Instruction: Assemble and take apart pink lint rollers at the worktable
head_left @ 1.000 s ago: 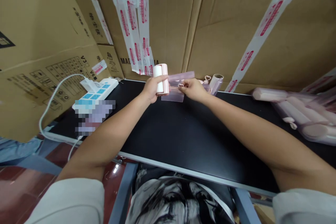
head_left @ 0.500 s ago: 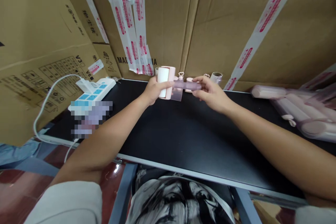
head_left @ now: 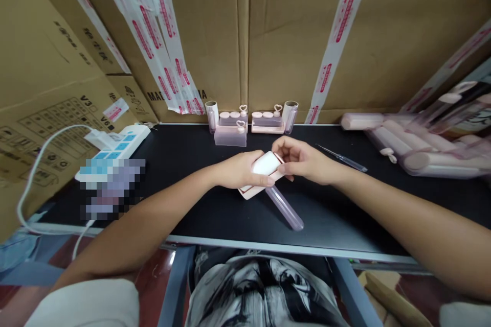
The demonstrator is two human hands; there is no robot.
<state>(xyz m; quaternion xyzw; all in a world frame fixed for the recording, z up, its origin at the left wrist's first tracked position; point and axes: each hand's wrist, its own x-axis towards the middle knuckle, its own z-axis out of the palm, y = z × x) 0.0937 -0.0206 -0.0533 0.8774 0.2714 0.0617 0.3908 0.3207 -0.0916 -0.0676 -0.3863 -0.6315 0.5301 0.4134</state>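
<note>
A pink case with a white roll-like insert (head_left: 266,163) is held over the black table (head_left: 245,219). My left hand (head_left: 249,168) wraps round its left part, thumb across the front. At its upper right end, the fingers of my right hand (head_left: 293,159) pinch the edge. Below the case a clear purplish tube (head_left: 286,209) slants down to the right; whether it touches the table is unclear. Near the back edge stand pink pieces with heart-shaped loops (head_left: 230,127) and a similar set (head_left: 267,121), each beside an upright open cylinder.
A thin screwdriver-like tool (head_left: 343,158) lies right of my right hand. Several wrapped pink tubes (head_left: 418,145) are piled at the right. A white power strip (head_left: 115,150) with a cable sits left, beside a blurred item. Cardboard (head_left: 291,36) walls the back.
Both hands have come nearer the front edge with the pink case, which is now tilted. My right hand has left the purplish tube and grips the case's edge. The view has shifted.
</note>
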